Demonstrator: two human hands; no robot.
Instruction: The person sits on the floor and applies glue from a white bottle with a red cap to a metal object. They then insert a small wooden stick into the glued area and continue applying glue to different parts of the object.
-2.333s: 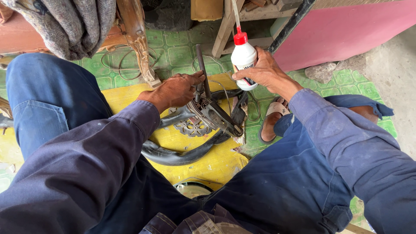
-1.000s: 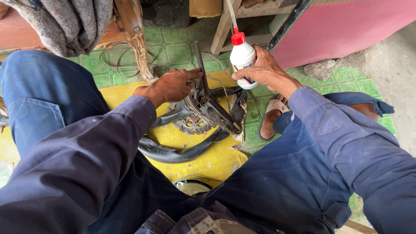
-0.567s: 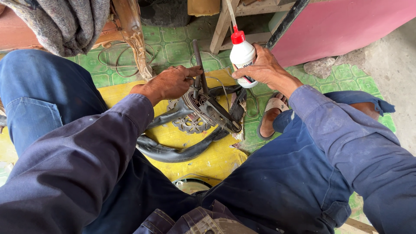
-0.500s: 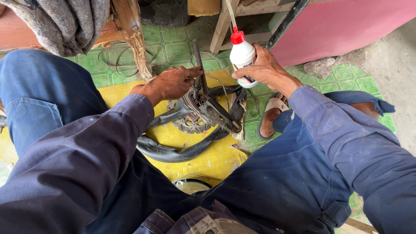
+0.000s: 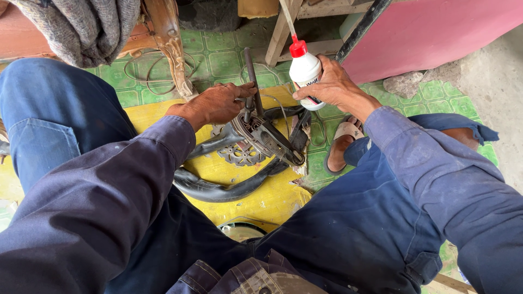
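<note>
Left hand (image 5: 218, 103) sits curled over the top of the metal mechanism (image 5: 264, 136), fingers pressed down on it beside the upright rod (image 5: 251, 76) — a steadying grip, not a pinch. Right hand (image 5: 332, 87) is wrapped shut around a white squeeze bottle (image 5: 305, 73) with a red nozzle (image 5: 297, 48), held upright, tip pointing up and away from the work.

Doing it well, as I judge it: keep the left hand's weight on the mechanism so it does not rock on the yellow board (image 5: 261, 204); tilt the bottle only once the nozzle is right over the joint that needs the fluid, squeeze lightly, and keep the left fingers out of the drip line. The bottle looks soft, so a hard squeeze would likely flood the part.

Layout, left to right: the mechanism is directly under and just right of the left hand, touching its fingertips. The rod rises just beyond those fingertips. A black curved tube (image 5: 218, 190) lies near the person's side of the left hand, looping under the mechanism. A small perforated disc (image 5: 237, 155) lies just below the left hand, against the mechanism. The bottle is in the right hand, above and to the right of the mechanism — near, not touching. A sandalled foot (image 5: 340, 144) rests below the right hand.
</note>
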